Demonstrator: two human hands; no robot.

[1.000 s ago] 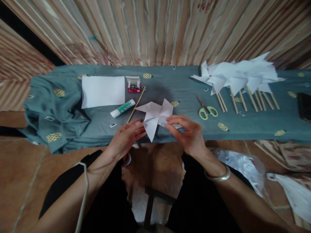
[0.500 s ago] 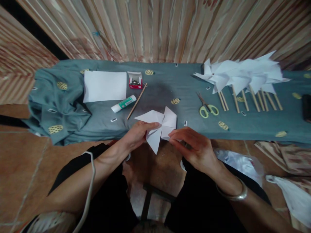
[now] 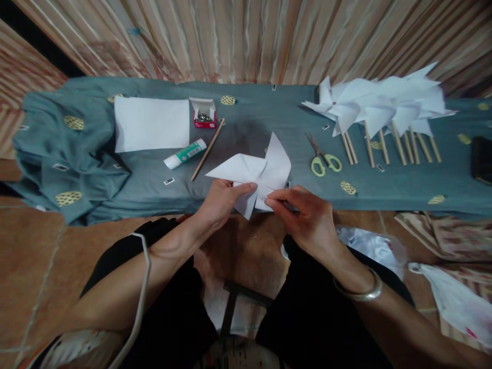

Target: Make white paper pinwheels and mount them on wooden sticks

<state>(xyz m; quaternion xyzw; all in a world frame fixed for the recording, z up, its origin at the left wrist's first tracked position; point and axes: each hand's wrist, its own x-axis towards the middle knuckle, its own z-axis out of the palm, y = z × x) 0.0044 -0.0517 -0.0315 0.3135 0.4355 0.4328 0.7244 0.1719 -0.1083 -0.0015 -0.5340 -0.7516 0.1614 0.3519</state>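
Between my hands, over the near edge of the cloth, is a white paper pinwheel [image 3: 274, 161] with pointed blades. My left hand [image 3: 223, 202] is closed on it, the thumb pressed near its centre and the fingers hidden beneath. At the lower right blade, my right hand [image 3: 303, 212] pinches the paper between thumb and forefinger. A thin wooden stick [image 3: 207, 150] lies beyond my left hand, beside a green and white glue stick [image 3: 185, 154]. Green-handled scissors [image 3: 323, 158] rest beyond my right hand, blades partly apart.
A stack of white paper [image 3: 151, 124] and a red box of small metal pieces [image 3: 204, 114] are at the back left. Several pinwheels on sticks [image 3: 380, 110] lie at the back right. Patterned blue-grey cloth [image 3: 246, 120] covers the table. Plastic bags [image 3: 372, 248] are on the floor.
The view has shifted slightly. The pinwheel has turned in my hands, with its upper blade now reaching higher and opened wider. My right hand still pinches the lower right blade, now closer to the centre.
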